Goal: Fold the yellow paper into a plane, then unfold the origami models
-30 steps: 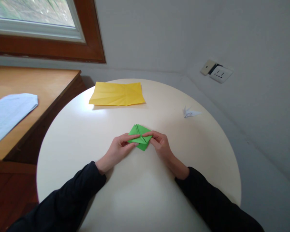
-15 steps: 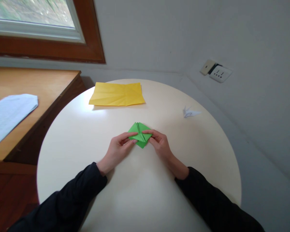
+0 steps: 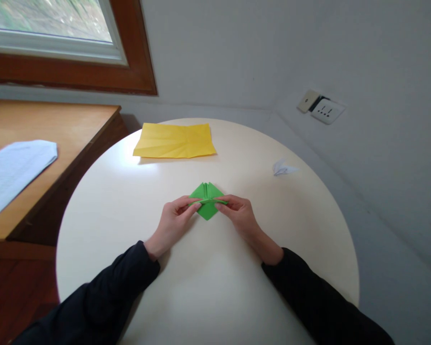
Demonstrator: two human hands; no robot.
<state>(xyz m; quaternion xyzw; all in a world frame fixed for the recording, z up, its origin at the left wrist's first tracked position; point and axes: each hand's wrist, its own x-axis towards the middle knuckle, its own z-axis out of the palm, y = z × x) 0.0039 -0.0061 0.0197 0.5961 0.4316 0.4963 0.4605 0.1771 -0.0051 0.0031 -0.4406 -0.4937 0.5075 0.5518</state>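
Observation:
A folded green origami paper is between my hands near the middle of the round white table. It has a diamond outline, with a flap standing up across its middle and a narrow slit at the top. My left hand pinches the left end of that flap between thumb and fingers. The right end is pinched the same way by my right hand. Fingertips cover both side corners of the paper.
A creased yellow sheet lies at the table's far edge. To the right sits a small folded white paper piece. A wooden desk with white paper stands at left. A socket is on the wall.
The green paper's front flap, lying downward before, now stands up along the middle, so more of the lower half shows. My thumbs have moved up against it.

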